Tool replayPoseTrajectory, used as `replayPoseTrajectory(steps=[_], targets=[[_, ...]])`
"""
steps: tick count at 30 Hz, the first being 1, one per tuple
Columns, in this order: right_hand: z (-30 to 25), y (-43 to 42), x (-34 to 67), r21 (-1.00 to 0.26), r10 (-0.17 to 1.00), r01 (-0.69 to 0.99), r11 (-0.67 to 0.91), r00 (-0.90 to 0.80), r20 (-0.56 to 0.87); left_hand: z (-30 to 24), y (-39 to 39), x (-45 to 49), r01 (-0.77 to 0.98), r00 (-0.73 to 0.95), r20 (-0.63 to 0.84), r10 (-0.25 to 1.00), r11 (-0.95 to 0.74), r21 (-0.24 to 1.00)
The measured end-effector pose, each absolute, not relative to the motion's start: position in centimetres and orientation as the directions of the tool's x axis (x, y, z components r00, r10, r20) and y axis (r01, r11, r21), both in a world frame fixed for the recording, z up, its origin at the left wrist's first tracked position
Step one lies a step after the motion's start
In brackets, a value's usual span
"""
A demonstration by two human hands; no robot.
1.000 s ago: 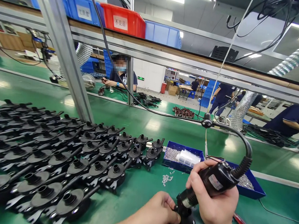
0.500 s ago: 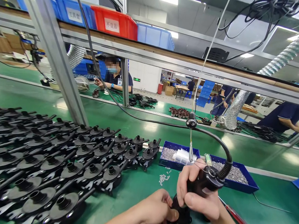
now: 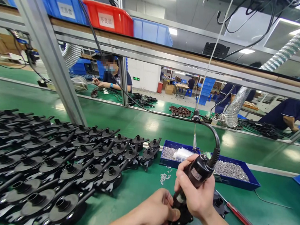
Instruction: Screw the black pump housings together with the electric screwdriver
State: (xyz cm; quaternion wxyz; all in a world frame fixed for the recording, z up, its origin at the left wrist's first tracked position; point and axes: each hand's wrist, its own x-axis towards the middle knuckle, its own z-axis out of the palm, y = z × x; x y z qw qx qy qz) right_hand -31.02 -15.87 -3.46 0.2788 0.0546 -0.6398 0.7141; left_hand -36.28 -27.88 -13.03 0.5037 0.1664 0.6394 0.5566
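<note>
My right hand is wrapped round a black corded electric screwdriver, tilted with its cable end up. Its lower end points down at a black plastic part near the bottom of the view; the tip is hidden. My left hand pinches that part from the left, close to the driver's nose. Another black part lies on the bench just right of my right hand. Beside it rests a hand screwdriver with a red handle.
Rows of black assemblies cover the bench's left side. Two blue trays, one with washers or nuts and one with screws, stand behind my hands. Loose washers lie nearby. A hanging cord and metal post stand ahead; a co-worker sits opposite.
The electric screwdriver has turned and tilted in my right hand, its cable end moving left and its body now showing more. The black part to the right has come into view. My left hand stays nearly still.
</note>
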Motion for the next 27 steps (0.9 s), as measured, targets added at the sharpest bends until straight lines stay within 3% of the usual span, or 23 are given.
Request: replayPoseTrajectory(steps=[6,9,15,20,23,27], targets=[[-4.2,-14.9,-31.4,-0.858,0.178,-0.508,-0.073,-0.853,0.49,-13.6,-27.9,-36.1,-0.39,-0.485,-0.401,0.777,0.219,0.895],[-3.9,-14.4,-31.5,-0.838,0.084,-0.537,-0.091,-0.843,0.531,-13.1,-28.2,-36.3,-0.271,-0.494,-0.392,0.776,0.292,0.917],[-1.8,-13.1,-30.0,-0.811,0.149,-0.585,0.007,-0.801,0.579,-11.2,-29.2,-36.2,0.092,-0.598,-0.229,0.768,0.349,0.933],[-0.7,-12.6,-29.1,-0.886,0.342,-0.443,0.134,-0.819,0.461,-10.7,-29.2,-35.8,0.237,-0.489,-0.057,0.87,0.196,0.952],[-0.4,-13.1,-29.2,-0.908,0.315,-0.371,0.193,-0.853,0.416,-10.2,-29.4,-35.8,0.334,-0.552,0.005,0.834,0.215,0.918],[-0.8,-13.4,-29.8,-0.876,0.266,-0.411,0.251,-0.841,0.471,-10.5,-29.8,-37.3,0.458,-0.601,0.074,0.796,0.267,0.848]])
